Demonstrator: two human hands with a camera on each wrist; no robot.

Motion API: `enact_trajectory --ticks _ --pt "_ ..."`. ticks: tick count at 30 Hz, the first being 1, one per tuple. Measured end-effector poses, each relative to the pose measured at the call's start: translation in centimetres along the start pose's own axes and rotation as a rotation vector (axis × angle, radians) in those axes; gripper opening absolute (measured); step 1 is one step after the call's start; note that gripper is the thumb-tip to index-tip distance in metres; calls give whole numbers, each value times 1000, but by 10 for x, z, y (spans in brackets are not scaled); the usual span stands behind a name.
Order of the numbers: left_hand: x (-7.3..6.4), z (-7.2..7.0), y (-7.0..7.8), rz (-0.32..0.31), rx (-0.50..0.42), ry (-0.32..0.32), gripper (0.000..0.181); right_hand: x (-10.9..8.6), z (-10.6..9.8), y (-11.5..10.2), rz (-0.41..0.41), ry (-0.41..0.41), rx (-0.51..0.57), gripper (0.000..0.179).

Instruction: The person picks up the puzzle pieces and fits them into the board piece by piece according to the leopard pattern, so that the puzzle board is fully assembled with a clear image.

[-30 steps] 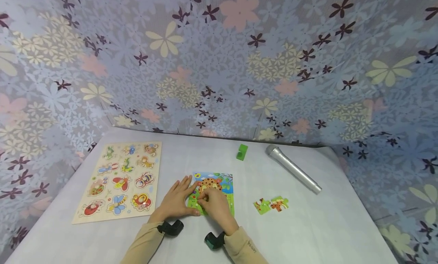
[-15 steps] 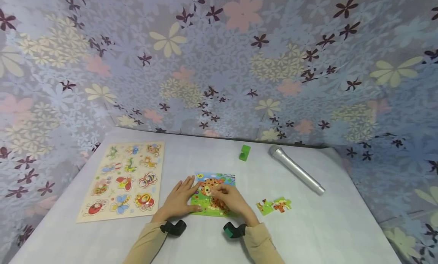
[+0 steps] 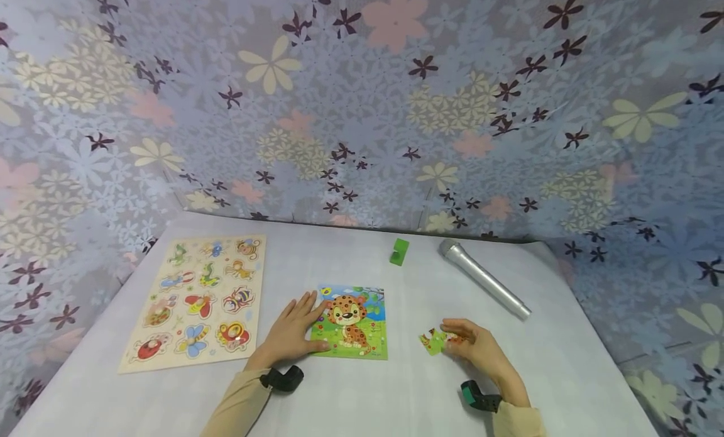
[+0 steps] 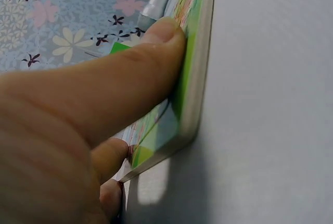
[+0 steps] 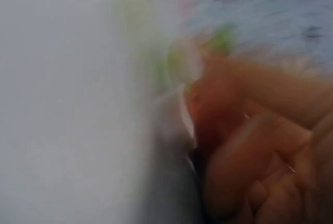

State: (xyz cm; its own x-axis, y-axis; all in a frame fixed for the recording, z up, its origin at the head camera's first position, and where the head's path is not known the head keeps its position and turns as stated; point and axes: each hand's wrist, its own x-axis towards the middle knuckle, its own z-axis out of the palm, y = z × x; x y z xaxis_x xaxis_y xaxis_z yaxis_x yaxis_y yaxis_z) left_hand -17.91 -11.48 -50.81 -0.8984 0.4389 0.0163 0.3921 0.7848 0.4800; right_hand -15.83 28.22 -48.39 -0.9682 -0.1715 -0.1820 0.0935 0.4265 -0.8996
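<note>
A square jigsaw puzzle (image 3: 355, 333) with a spotted leopard cub lies on the table. My left hand (image 3: 291, 331) rests at its left side, fingers extended, and the thumb (image 4: 158, 47) lies on the puzzle's face near its edge in the left wrist view. To the right, my right hand (image 3: 479, 350) curls its thumb and fingers round a loose orange-and-green puzzle piece (image 3: 455, 339), which they partly hide. Another green puzzle piece (image 3: 433, 341) lies just left of those fingertips. Blur in the right wrist view obscures the exact grip.
On the left lies a wooden peg-style board (image 3: 189, 305) with insect and animal pictures. A silver microphone (image 3: 486, 280) lies at the back right, and a small green notched block (image 3: 399, 252) stands near the back edge. Flowered cloth (image 3: 362, 110) hangs behind the table.
My right hand has left the puzzle and moved right to the loose pieces. The leopard picture, partly covered before, is now in plain sight. The left hand stays at the puzzle's edge.
</note>
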Motion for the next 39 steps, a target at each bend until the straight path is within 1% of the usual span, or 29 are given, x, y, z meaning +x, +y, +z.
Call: enact_trajectory --ticks 2,3,5,8,12,14,16,19,21,26,29,33,39 --pt "0 1 -1 -1 3 6 90 -4 2 7 -35 7 -54 57" --pt "0 1 -2 -2 5 7 90 -4 4 9 -52 24 -91 58" --pt "0 1 -3 -1 3 9 91 -2 9 7 -83 59 -159 59" --pt "-1 1 -2 0 -6 13 92 5 18 0 -95 91 -263 58" --pt "-4 1 -2 -8 -6 25 92 23 31 -12 -95 86 -314 52" --pt "-5 1 -2 -12 -6 32 92 33 38 -17 -100 85 -331 44" --pt "-5 2 -1 -12 -5 22 91 40 43 -20 -83 101 -364 37" --pt "-2 3 0 -4 -5 -3 91 45 47 -22 -49 138 -419 30" --pt "-1 4 0 -2 -2 -8 90 46 48 -22 -23 158 -446 34" --pt "0 2 0 -17 -5 15 88 47 48 -22 -13 156 -448 50" --pt "-1 2 0 -23 -6 4 88 47 47 -21 -8 151 -458 48" --pt "-1 3 0 -22 -12 -6 89 47 47 -21 1 175 -429 41" --pt "0 2 1 -19 0 2 89 48 48 -22 -32 211 -389 42"
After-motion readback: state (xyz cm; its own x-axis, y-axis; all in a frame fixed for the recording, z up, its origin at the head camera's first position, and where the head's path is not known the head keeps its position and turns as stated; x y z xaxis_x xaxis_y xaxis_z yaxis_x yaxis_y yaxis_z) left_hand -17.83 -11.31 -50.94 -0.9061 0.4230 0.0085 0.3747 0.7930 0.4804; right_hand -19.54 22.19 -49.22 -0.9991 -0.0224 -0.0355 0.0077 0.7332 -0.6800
